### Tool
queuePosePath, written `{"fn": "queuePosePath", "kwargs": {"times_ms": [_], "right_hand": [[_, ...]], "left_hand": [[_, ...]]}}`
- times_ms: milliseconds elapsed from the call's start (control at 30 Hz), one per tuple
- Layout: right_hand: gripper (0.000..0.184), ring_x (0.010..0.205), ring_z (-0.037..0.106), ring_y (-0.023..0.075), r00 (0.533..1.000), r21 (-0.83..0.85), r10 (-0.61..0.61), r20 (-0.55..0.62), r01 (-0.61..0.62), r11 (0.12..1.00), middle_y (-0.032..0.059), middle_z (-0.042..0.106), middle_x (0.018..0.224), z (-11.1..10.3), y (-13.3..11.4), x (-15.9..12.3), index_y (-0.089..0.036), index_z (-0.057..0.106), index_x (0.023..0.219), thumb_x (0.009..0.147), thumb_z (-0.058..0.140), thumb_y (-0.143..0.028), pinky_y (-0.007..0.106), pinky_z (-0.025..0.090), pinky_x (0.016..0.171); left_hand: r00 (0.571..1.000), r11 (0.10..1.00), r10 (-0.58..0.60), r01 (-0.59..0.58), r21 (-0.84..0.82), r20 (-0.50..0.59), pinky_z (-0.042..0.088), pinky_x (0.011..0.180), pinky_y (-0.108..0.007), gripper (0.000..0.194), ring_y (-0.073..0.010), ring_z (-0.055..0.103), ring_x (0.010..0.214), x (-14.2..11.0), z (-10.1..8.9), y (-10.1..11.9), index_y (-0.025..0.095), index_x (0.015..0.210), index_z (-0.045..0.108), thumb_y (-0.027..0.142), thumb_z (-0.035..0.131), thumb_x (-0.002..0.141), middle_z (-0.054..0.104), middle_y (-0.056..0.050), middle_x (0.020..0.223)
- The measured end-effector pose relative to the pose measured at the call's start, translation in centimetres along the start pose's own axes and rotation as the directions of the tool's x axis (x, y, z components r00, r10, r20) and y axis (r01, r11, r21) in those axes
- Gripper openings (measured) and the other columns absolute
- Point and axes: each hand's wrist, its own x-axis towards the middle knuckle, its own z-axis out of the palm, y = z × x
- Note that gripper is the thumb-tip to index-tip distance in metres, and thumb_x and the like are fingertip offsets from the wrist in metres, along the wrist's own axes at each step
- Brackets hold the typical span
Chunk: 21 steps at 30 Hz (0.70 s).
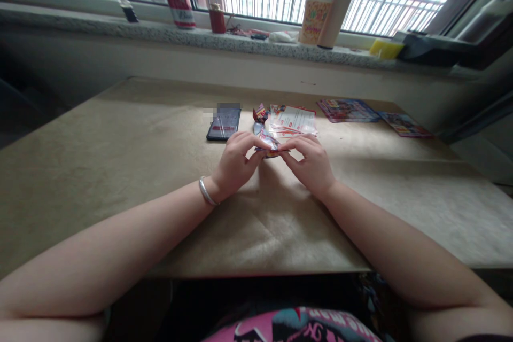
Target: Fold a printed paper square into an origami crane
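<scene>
A small, shiny, colourful foil packet (pixel 269 142) is pinched between both my hands just above the table. My left hand (pixel 239 159) grips its left end between thumb and fingers. At the right end, my right hand (pixel 309 161) holds it the same way. What the packet contains, if anything, cannot be seen. Right behind it lies a crumpled purple and orange wrapper piece (pixel 260 113). Several white, red-edged printed cards (pixel 294 118) are fanned out beside that piece. To the left of them rests a dark phone (pixel 225 122).
A stack of colourful packets (pixel 348 110) lies at the back right, with another flat packet (pixel 404 124) beside it. On the stone windowsill (pixel 152 31) stand a red can (pixel 180 8), a small red container (pixel 217 19) and a patterned paper cup (pixel 315 18).
</scene>
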Motion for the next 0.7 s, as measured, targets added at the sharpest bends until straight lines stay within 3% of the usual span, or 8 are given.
{"fn": "queuePosePath", "kwargs": {"times_ms": [133, 333, 533, 700], "right_hand": [[0.005, 0.090, 0.063, 0.0206, 1.000, 0.012, -0.003, 0.002, 0.003, 1.000, 0.0014, 0.073, 0.086, -0.15, -0.14, 0.02, -0.026, 0.069, 0.084, 0.085, 0.064, -0.025, 0.039, 0.050, 0.087], [0.004, 0.087, 0.066, 0.0193, 0.994, 0.158, 0.092, -0.058, -0.081, 0.984, 0.0009, 0.074, 0.086, -0.16, -0.22, 0.01, -0.026, 0.071, 0.085, 0.082, 0.069, -0.024, 0.038, 0.053, 0.086], [0.003, 0.086, 0.066, 0.0179, 0.998, 0.119, -0.056, -0.037, 0.061, 0.991, -0.0003, 0.075, 0.086, -0.03, -0.15, 0.07, -0.027, 0.072, 0.082, 0.083, 0.069, -0.026, 0.038, 0.052, 0.087], [0.003, 0.086, 0.066, 0.0181, 0.998, 0.085, -0.009, -0.070, 0.015, 0.996, 0.0004, 0.074, 0.088, -0.06, -0.19, 0.15, -0.026, 0.071, 0.085, 0.083, 0.070, -0.027, 0.037, 0.052, 0.084]], "left_hand": [[1.000, 1.000, -0.026, 0.026, -0.016, 0.008, 0.044, 0.082, -0.032, 0.004, -0.0172, 0.059, 0.082, -0.05, -0.04, 0.06, 0.020, 0.084, 0.065, 0.020, 0.062, 0.086, 0.066, -0.001, 0.081], [0.999, 0.997, -0.033, 0.033, -0.067, 0.006, 0.044, 0.081, -0.032, 0.008, -0.0173, 0.060, 0.083, 0.00, -0.04, -0.08, 0.020, 0.084, 0.065, 0.028, 0.065, 0.086, 0.067, -0.002, 0.082], [0.999, 0.994, 0.010, -0.014, 0.111, 0.032, 0.043, 0.082, -0.032, 0.008, -0.0158, 0.059, 0.077, 0.05, -0.01, -0.34, 0.021, 0.081, 0.067, 0.029, 0.068, 0.083, 0.066, 0.000, 0.077], [1.000, 0.989, 0.002, -0.003, 0.148, 0.008, 0.043, 0.081, -0.032, 0.012, -0.0156, 0.057, 0.074, 0.15, -0.10, -0.06, 0.021, 0.078, 0.068, 0.031, 0.067, 0.085, 0.063, 0.000, 0.073]]}}
